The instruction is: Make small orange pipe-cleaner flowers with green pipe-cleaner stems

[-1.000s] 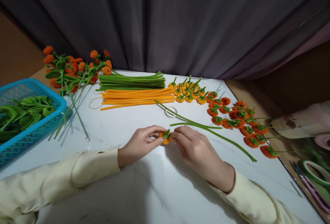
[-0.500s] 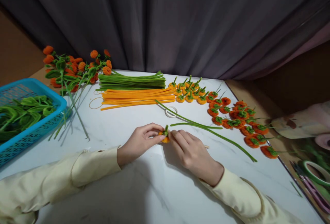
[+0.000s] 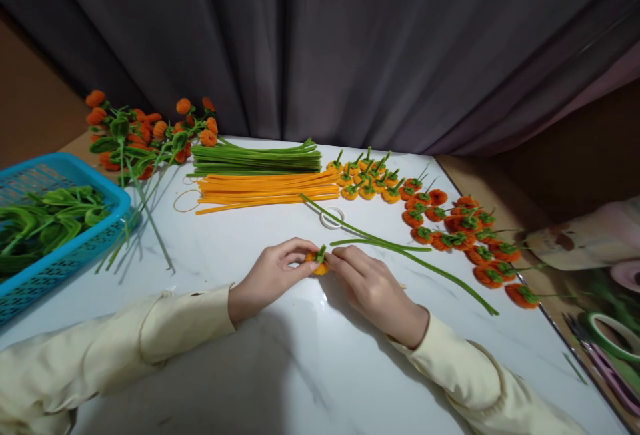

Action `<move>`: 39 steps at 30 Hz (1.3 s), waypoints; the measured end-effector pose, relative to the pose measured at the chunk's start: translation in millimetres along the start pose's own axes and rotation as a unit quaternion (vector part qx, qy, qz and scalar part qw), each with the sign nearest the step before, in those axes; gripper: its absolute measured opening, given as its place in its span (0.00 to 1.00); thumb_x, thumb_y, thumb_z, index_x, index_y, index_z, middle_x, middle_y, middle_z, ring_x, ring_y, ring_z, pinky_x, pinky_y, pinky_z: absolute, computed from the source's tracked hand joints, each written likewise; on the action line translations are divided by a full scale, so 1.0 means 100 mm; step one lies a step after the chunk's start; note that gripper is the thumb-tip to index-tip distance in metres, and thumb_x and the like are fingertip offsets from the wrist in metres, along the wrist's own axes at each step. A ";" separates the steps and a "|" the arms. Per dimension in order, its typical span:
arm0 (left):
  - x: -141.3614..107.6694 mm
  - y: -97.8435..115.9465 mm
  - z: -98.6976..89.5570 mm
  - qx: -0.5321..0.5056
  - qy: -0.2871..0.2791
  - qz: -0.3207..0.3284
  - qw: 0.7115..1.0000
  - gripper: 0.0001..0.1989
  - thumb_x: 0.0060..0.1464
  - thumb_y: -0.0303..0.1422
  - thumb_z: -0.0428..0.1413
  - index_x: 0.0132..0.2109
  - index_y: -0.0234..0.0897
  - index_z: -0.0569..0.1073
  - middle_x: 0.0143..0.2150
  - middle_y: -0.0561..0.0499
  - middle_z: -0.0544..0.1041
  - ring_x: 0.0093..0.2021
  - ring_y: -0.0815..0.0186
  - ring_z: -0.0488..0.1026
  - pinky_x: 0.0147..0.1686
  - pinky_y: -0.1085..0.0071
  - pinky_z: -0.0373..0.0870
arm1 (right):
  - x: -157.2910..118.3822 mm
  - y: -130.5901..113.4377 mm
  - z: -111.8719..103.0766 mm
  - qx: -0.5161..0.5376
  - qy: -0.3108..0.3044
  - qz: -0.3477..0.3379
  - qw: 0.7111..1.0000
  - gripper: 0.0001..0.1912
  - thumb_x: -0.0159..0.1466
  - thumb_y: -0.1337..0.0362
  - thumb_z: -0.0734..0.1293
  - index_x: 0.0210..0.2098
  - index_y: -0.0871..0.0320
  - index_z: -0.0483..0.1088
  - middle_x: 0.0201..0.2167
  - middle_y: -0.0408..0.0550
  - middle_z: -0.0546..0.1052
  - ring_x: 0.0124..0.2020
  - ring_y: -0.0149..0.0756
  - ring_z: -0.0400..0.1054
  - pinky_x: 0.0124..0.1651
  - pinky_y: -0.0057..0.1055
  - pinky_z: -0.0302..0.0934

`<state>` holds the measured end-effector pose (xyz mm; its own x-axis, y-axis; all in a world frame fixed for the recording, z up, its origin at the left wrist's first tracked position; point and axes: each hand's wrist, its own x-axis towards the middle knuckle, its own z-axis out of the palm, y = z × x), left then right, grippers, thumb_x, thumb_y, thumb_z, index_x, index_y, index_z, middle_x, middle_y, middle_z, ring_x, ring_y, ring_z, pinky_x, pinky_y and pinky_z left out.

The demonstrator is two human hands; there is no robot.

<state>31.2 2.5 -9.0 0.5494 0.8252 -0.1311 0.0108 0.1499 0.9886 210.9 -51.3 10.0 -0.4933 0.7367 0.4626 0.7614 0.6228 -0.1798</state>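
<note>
Near the middle of the white table, a small yellow-orange pumpkin (image 3: pixel 320 265) with a green stem sits between my hands. My left hand (image 3: pixel 274 273) pinches it from the left with thumb and fingertips. From the right, the closed fingertips of my right hand (image 3: pixel 374 287) meet its edge beside the green stem; what they pinch is too small to make out. Just beyond lie long green pipe cleaners (image 3: pixel 400 248) and a white ring (image 3: pixel 333 217). Farther back are a bundle of orange strips (image 3: pixel 265 188) and a bundle of green ones (image 3: pixel 255 158).
A blue basket (image 3: pixel 65 251) of green leaves stands at the left. Orange flowers on stems (image 3: pixel 145 131) lie behind it. Yellow pumpkins (image 3: pixel 367 188) and darker orange ones (image 3: pixel 465 223) fill the back right. Green tape (image 3: pixel 610 335) and pink-handled scissors (image 3: pixel 613 376) lie at the right edge.
My right hand has shifted slightly, its fingers now straighter beside the pumpkin. My left hand keeps its pinch, almost unmoved.
</note>
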 end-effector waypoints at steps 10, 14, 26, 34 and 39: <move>-0.04 0.01 0.00 0.126 0.002 0.077 0.989 0.11 0.52 0.29 0.54 0.44 0.35 0.74 0.46 0.46 0.68 0.46 0.66 0.69 0.35 0.78 0.74 | 0.06 -0.16 0.07 0.240 0.021 0.226 0.944 0.08 0.63 0.65 0.62 0.27 0.59 0.65 0.23 0.43 0.67 0.23 0.28 0.59 0.25 0.26 0.55; -0.03 -0.02 -0.01 0.121 0.003 0.094 0.988 0.09 0.52 0.29 0.54 0.42 0.36 0.74 0.45 0.46 0.68 0.47 0.65 0.69 0.36 0.77 0.73 | 0.07 -0.11 0.08 0.296 -0.013 0.252 0.921 0.06 0.62 0.67 0.61 0.29 0.58 0.65 0.25 0.43 0.68 0.25 0.29 0.61 0.26 0.25 0.56; 0.02 0.13 -0.07 -0.023 -0.078 -0.035 0.996 0.10 0.54 0.33 0.55 0.42 0.32 0.72 0.39 0.47 0.73 0.41 0.66 0.70 0.42 0.71 0.68 | 0.04 -0.15 0.02 0.277 0.023 0.195 0.941 0.06 0.62 0.72 0.60 0.32 0.59 0.69 0.28 0.47 0.71 0.28 0.31 0.64 0.30 0.26 0.59; 0.03 0.08 -0.06 -0.035 -0.097 -0.030 0.994 0.09 0.51 0.34 0.57 0.39 0.33 0.73 0.37 0.48 0.74 0.40 0.66 0.71 0.40 0.71 0.69 | 0.07 -0.13 -0.09 0.264 -0.013 0.225 0.938 0.07 0.58 0.73 0.62 0.27 0.59 0.70 0.24 0.45 0.72 0.23 0.28 0.62 0.24 0.24 0.56; 0.01 0.08 -0.04 -0.049 -0.094 -0.049 0.993 0.09 0.50 0.33 0.58 0.38 0.32 0.72 0.37 0.49 0.73 0.39 0.66 0.71 0.39 0.70 0.70 | 0.09 -0.10 -0.15 0.267 -0.035 0.216 0.938 0.09 0.55 0.76 0.62 0.25 0.59 0.70 0.23 0.44 0.72 0.23 0.29 0.64 0.25 0.24 0.56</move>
<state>28.2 6.5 -1.7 0.6966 0.6885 -0.2018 -0.0040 0.2851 0.9585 205.2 -54.9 28.3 -0.2282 0.9548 0.1907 0.5867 0.2912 -0.7556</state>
